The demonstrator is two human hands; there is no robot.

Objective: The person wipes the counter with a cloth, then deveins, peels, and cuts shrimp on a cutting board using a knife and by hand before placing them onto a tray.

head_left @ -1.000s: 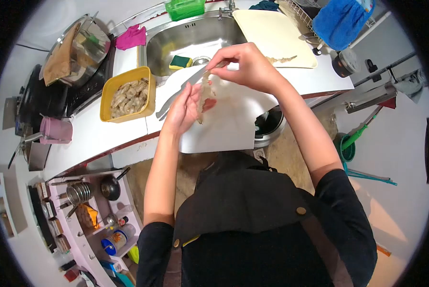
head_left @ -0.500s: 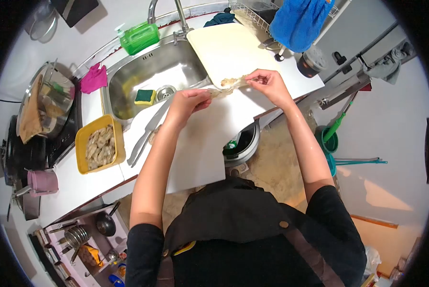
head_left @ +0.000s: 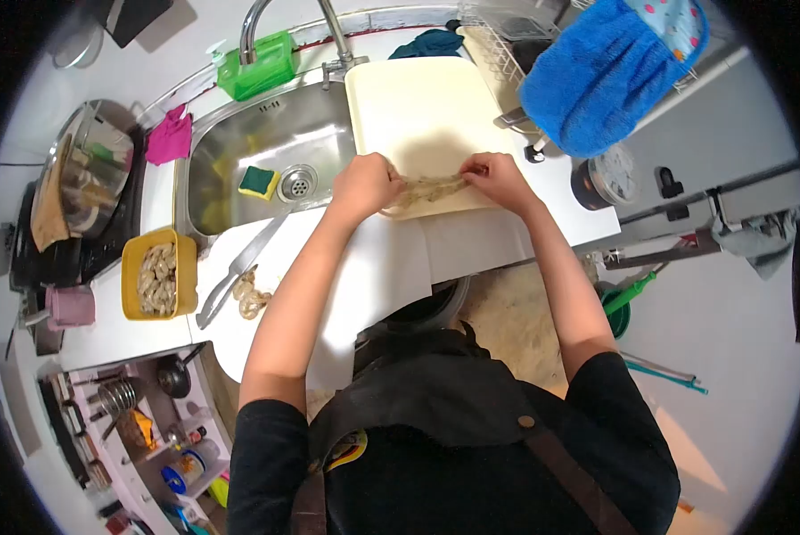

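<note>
Both hands pinch opposite ends of a translucent grey-brown strip point(head_left: 431, 189) that looks like raw shrimp; its exact make-up is unclear. My left hand point(head_left: 364, 187) is closed at the left end, my right hand point(head_left: 502, 181) at the right end. The strip lies stretched over the near edge of a cream tray point(head_left: 426, 102). Left of my left forearm, a knife point(head_left: 239, 267) rests on a white board point(head_left: 355, 259), beside a small pile of raw shrimp point(head_left: 251, 299). A yellow container point(head_left: 131, 285) farther left holds several more shrimp point(head_left: 157, 276).
Behind the board is a steel sink point(head_left: 230, 147) with a sponge point(head_left: 259, 182) and a faucet point(head_left: 336, 40). A green soap bottle point(head_left: 257, 67) stands behind it. A blue towel point(head_left: 587, 80) hangs at right above a dark-bottomed tub point(head_left: 605, 178).
Both hands have moved down and slightly right in view, and the strip now lies across the tray's near edge. The view has shifted, and the shrimp pile beside the knife shows more fully.
</note>
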